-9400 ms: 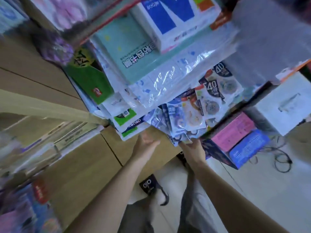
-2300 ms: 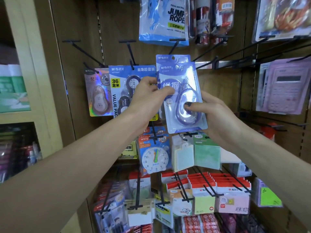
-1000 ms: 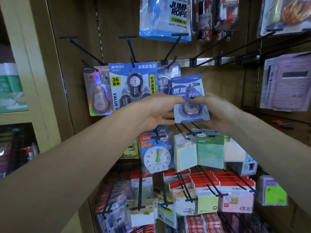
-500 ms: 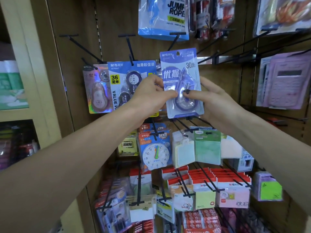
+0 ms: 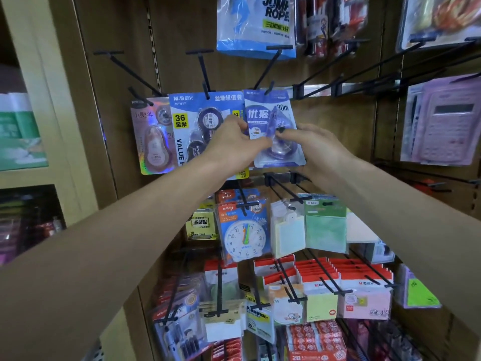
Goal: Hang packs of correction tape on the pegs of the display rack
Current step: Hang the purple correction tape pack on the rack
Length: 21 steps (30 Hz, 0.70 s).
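In the head view, the correction tape pack (image 5: 273, 126) was in the upper middle of the frame, between both hands. The left hand (image 5: 231, 144) pinched its left edge with curled fingers, and the right hand (image 5: 312, 149) pinched the clear blister from the right side, the thumb on the front. The top of the pack was at a black peg (image 5: 270, 86) of the display rack (image 5: 117, 74); I cannot tell if the hole sat on it. The pack was light blue and purple, with a transparent violet dispenser and "30m" printed. Just left of it hung a blue value pack (image 5: 197, 118), partly behind the left hand.
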### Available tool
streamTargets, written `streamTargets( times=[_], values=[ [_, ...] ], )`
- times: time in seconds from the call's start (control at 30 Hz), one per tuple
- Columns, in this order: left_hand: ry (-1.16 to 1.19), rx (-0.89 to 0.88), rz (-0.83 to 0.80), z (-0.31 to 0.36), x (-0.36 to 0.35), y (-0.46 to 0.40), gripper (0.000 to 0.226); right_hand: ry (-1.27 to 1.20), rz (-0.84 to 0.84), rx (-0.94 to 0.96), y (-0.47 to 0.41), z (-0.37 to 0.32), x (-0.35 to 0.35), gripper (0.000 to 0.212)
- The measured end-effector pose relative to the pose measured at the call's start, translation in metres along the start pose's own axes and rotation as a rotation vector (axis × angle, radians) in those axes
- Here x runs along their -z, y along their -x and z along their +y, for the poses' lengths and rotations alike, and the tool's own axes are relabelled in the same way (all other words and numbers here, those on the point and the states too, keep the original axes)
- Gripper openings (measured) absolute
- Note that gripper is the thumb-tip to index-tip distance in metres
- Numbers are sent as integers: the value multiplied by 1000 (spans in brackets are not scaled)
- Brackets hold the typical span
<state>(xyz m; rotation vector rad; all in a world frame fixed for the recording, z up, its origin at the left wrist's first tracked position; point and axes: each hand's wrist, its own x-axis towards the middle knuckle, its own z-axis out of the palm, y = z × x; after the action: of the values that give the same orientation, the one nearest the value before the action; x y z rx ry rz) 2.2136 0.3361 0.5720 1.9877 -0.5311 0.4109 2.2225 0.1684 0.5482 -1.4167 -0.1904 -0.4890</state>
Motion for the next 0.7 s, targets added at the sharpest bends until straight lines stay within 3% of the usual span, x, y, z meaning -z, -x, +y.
streamTargets(
  times=[0.1,0.23,0.3,0.5,0.7],
  values=[
    [-3,76,-115,-4,-6,1,49,32,79,-33,-15,2,-7,36],
    [-61,193,-241,-21,-12,6,105,72,130,-63,-31,10,-16,37],
    [-93,203,-261,-31,-12,6,115,77,152,-85,-36,16,-23,38],
    [-116,143,-210,-40,-5,12,83,168,201,-115,-42,25,-31,44],
    [-19,-21,-110,-44,-2,31,31,475,240,-99,-20,26,-19,75]
  ],
)
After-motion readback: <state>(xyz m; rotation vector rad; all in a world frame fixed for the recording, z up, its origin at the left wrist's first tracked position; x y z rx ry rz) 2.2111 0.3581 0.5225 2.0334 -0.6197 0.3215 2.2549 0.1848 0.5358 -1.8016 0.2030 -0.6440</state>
